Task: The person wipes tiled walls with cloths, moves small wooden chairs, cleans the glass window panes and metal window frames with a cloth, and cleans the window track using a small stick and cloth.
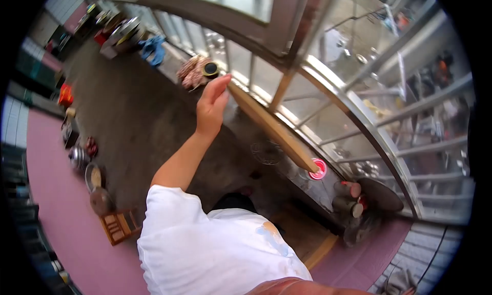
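Note:
My left hand (212, 103) is raised in front of me, fingers stretched out and thumb slightly apart. Its fingertips are beside the upper end of a long wooden board (271, 128) that runs along the window. Whether they touch the board is unclear. Just beyond the fingertips is a round dark-topped jar (210, 68) next to a pinkish patterned cloth bundle (192, 74). A red-and-white round container (318, 169) sits at the board's lower end. Part of my right arm shows at the bottom edge, but my right hand is out of frame.
Barred windows (353, 85) line the right side. Several jars (349, 189) stand at the lower right, near a wire rack (266, 151). A blue cloth (152, 50) hangs farther along. Pots (78, 157) and a wooden stool (120, 226) are by the pink wall (51, 177).

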Available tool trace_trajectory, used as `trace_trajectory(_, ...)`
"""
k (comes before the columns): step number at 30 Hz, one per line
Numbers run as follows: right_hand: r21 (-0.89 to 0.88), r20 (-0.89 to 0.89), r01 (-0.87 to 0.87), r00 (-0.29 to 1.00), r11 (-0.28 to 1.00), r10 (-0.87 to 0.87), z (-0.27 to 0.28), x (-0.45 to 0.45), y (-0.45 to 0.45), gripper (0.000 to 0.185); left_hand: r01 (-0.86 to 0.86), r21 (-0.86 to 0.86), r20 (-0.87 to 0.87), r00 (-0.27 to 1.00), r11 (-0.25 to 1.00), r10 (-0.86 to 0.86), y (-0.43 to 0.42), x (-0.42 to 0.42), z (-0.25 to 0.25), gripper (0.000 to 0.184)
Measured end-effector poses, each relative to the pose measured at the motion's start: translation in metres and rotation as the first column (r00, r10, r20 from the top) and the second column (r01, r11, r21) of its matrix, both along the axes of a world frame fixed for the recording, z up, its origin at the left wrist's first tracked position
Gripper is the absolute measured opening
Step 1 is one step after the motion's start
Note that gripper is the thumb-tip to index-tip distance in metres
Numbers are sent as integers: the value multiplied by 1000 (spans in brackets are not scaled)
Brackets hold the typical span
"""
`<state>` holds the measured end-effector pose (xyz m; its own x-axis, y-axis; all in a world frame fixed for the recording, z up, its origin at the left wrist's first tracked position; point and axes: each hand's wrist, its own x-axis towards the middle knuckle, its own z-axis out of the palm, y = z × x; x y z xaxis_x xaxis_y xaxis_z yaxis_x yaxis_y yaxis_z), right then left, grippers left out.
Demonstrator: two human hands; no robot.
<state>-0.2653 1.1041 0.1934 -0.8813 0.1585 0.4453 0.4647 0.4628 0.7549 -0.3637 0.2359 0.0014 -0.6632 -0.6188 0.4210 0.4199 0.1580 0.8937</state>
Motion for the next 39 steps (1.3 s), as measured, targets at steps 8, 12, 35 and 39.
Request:
trace_trajectory(8,25,-228,90,970,996,-82,78,2,-105,57,365,-300,-414,783,881,-465,146,-2,40,25)
trace_trajectory(12,285,-589,268,807,920,-53,207,9,-65,59,519,-348,-420,658,780,-625,217,3,45,22)
trace_trajectory(35,-452,-428,-635,770,626,473,217,50,-93,59,591,-551,-399,433,589,-808,783,11,276,72)
trace_trajectory(39,131,-400,-478,776,869,487,196,154,-124,43,383,-701,-540,265,601,-799,785,13,217,72)
